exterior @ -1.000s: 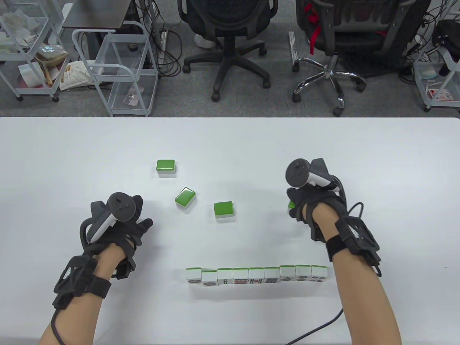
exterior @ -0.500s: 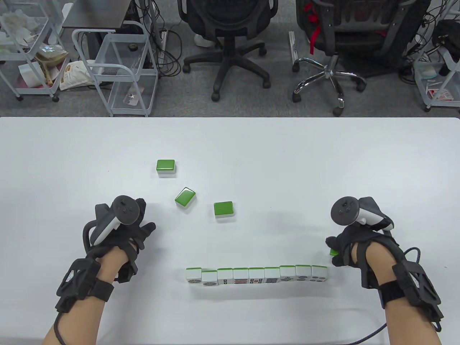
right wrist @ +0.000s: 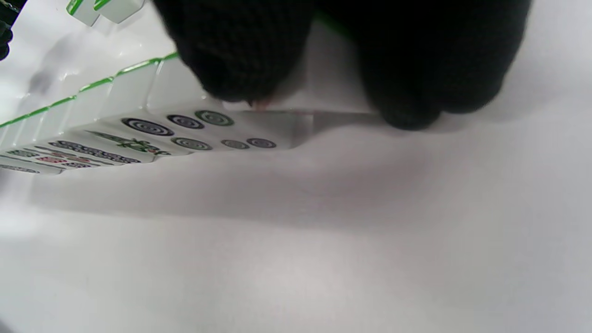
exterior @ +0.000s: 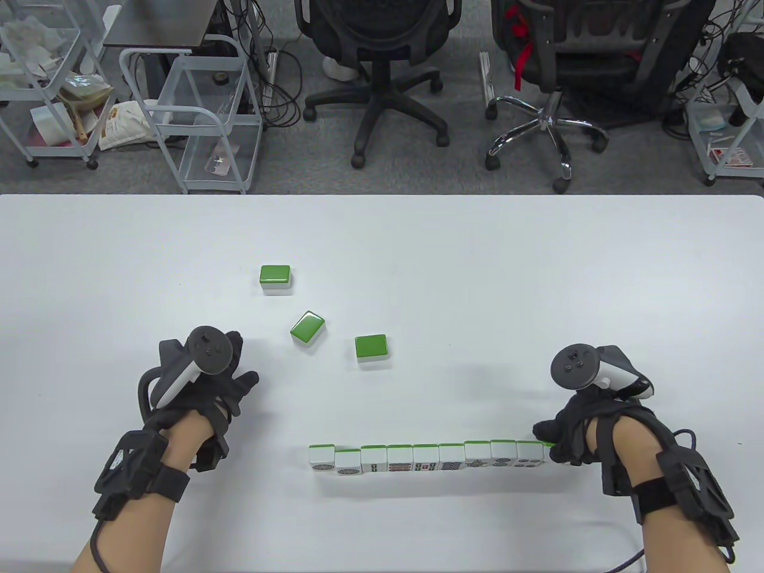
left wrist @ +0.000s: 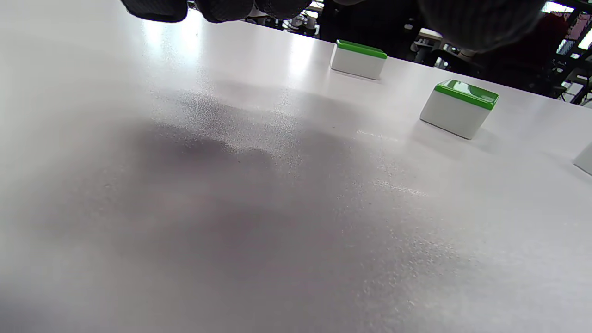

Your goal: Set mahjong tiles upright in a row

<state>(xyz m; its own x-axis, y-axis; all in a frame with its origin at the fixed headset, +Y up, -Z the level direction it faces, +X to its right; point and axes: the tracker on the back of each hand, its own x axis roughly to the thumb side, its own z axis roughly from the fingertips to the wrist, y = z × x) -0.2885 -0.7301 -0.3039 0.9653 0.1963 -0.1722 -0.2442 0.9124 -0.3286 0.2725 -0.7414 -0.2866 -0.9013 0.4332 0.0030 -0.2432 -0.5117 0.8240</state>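
The white table (exterior: pixel 119 250) carries a row of upright mahjong tiles (exterior: pixel 426 458) near its front edge, 9 standing side by side with green backs away from the person and printed faces toward them. The right hand (exterior: pixel 576 430) sits at the right end of that row, its gloved fingers (right wrist: pixel 240 51) curled tight around a tenth tile (right wrist: pixel 323 88), which they hold on the table right against the end tile; in the right wrist view that tile is mostly hidden by the black glove, so whether it touches its neighbour cannot be told. The left hand (exterior: pixel 200 388) hovers or rests over bare table to the left of the row, fingers loosely spread and gripping nothing. Beyond it lie 3 face-down tiles, well apart from the row: the farthest tile (exterior: pixel 276 279), a skewed middle tile (exterior: pixel 308 328) and the nearest tile (exterior: pixel 370 348).
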